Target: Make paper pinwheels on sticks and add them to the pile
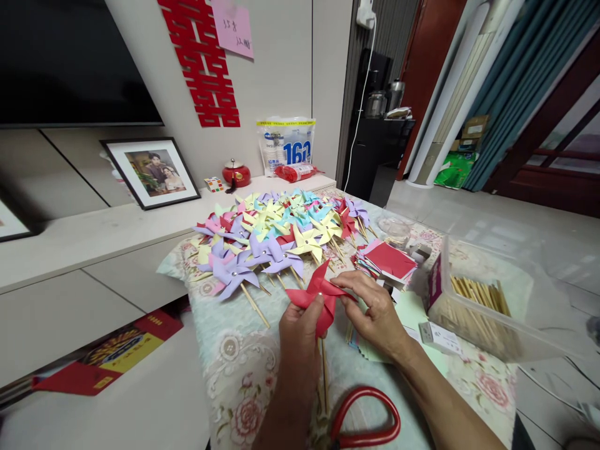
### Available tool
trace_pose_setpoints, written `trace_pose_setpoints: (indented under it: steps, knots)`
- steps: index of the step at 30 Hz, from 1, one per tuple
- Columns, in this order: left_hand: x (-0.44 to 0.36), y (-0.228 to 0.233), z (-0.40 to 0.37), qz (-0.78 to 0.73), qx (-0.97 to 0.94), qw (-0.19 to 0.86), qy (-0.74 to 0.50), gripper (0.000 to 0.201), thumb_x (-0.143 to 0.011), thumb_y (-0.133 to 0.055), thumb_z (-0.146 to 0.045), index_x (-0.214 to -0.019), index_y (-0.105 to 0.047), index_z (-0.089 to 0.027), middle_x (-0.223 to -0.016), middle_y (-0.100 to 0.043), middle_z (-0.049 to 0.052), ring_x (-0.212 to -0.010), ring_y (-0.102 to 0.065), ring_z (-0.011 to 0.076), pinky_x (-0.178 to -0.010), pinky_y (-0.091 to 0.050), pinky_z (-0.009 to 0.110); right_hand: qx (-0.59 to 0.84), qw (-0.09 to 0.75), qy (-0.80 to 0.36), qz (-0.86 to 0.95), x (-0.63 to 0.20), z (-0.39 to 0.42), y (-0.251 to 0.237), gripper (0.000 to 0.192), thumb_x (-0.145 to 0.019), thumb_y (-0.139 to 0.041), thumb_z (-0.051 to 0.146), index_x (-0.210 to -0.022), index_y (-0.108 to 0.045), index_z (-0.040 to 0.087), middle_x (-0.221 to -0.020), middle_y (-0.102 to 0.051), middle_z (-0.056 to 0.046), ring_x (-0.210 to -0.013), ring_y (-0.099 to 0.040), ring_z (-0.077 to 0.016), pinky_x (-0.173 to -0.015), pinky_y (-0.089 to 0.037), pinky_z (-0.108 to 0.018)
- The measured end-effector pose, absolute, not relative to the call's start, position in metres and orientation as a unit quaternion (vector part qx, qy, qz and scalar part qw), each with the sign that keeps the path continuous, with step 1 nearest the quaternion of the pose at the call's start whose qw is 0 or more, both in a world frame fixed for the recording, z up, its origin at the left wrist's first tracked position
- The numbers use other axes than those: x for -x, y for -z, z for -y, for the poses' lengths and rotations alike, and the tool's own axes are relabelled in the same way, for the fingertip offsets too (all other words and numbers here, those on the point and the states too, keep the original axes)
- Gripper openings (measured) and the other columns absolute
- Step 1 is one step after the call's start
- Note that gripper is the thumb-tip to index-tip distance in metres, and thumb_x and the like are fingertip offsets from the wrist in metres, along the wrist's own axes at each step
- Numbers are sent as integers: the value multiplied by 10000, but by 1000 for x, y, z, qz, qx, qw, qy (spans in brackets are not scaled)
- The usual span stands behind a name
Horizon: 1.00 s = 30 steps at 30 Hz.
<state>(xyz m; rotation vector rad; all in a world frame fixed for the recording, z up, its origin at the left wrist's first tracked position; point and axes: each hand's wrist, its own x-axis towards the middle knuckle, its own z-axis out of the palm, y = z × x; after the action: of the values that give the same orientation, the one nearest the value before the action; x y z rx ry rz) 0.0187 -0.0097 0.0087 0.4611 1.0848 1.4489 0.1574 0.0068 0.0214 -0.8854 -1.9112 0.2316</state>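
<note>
A red paper pinwheel point(322, 306) with a pale pin at its centre is held up over the table. My left hand point(302, 328) grips it, thumb close to the pin. On its right blade, the fingertips of my right hand point(368, 306) are closed. A thin wooden stick point(324, 375) runs down below the pinwheel. Close to my forearms lies a red scissor handle point(365, 417). Beyond my hands is a heap of finished pinwheels point(276, 231) in purple, yellow, blue, pink and red, on sticks.
Right of my hands are stacked paper squares point(391, 259), a small white box point(439, 337) and a clear plastic bin point(473, 312) of wooden sticks. A flowered cloth point(248, 375) covers the table. Behind, a white cabinet point(117, 228) carries a framed photo point(150, 172) and a red jar point(237, 175).
</note>
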Motion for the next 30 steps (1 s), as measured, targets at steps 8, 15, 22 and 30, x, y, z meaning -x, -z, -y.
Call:
trace_pose_setpoints:
  steps: [8,15,22,30]
  knots:
    - [-22,-3,16,-563,-387,396,-614,135,-737,-709,-306,-763,-641,-192,-621,-630,-21,-563,-563,141,-568,-452,254,402,552,-197,703,-152,5,-32,135,-879,-690,240,-1007,-728,229,-955,-641,-53,-926,-611,-209,-831,-500,-356]
    - [-19,-8,27,-565,-614,50,-548,119,-820,-621,-120,-753,-598,-215,-707,-574,-15,-636,-575,147,-606,-421,245,448,562,-334,610,-144,4,-26,160,-827,-750,353,-792,-725,199,-699,-536,25,-685,-510,-148,-684,-408,-290]
    - [-26,-11,27,-550,-642,-18,-533,149,-809,-577,-57,-786,-611,-200,-687,-578,-3,-645,-601,157,-607,-433,244,463,556,-405,559,-143,3,-28,206,-776,-759,351,-705,-672,178,-639,-513,36,-636,-444,-128,-608,-349,-264]
    - [-27,-11,29,-548,-639,0,-539,160,-779,-565,-58,-782,-614,-209,-692,-586,0,-653,-603,159,-610,-431,250,461,534,-425,568,-147,2,-29,237,-785,-730,339,-658,-608,181,-626,-479,40,-628,-428,-127,-603,-343,-268]
